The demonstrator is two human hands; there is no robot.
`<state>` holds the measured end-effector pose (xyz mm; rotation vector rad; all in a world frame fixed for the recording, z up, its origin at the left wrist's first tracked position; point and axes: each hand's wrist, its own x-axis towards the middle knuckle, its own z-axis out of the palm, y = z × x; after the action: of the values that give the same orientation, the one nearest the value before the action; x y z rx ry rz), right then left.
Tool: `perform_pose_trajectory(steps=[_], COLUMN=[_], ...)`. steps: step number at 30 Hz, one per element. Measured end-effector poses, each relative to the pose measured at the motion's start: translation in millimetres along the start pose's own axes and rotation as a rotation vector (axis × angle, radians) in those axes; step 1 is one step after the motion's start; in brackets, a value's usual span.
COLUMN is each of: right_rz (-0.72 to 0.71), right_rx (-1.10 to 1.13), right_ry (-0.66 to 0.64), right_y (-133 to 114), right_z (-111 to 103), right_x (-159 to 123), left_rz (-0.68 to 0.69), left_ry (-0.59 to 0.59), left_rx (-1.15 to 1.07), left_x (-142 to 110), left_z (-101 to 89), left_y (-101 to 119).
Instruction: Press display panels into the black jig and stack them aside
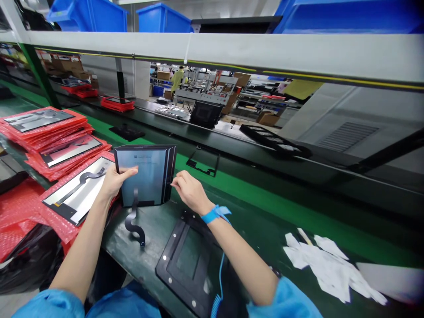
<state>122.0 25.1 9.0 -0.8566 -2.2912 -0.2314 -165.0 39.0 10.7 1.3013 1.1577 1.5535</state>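
Several thin display panels (145, 174) stand upright together on the green bench, fanned slightly at their right edges. My left hand (114, 180) grips them at the left side, its thumb lying across the front panel. From that panel's lower edge a dark ribbon cable (132, 223) hangs in an S-curve onto the bench. My right hand (190, 190), with a blue wrist strap (216, 213), is closed in a pinch beside the panels' right edge. What its fingertips hold, if anything, is too small to make out. Below lies a black frame-shaped fixture (175, 251) with pale round dots.
Red bubble-wrap sleeves (49, 132) with more panels are stacked at left. A thin black frame (203, 161) lies beyond my hands. White crumpled wipes (324, 260) sit at right. A shelf beam (212, 48) with blue bins (162, 17) crosses overhead. A coiled blue cord (217, 304) trails below my right forearm.
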Motion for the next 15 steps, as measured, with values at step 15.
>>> perform_pose_trajectory(steps=[15], right_rz=[-0.018], right_rx=[0.010], right_ry=[0.023], right_y=[9], right_z=[15], right_x=[14], left_rz=[0.010], left_ry=[0.004], left_rx=[-0.006], left_x=[0], left_z=[0.1], left_y=[0])
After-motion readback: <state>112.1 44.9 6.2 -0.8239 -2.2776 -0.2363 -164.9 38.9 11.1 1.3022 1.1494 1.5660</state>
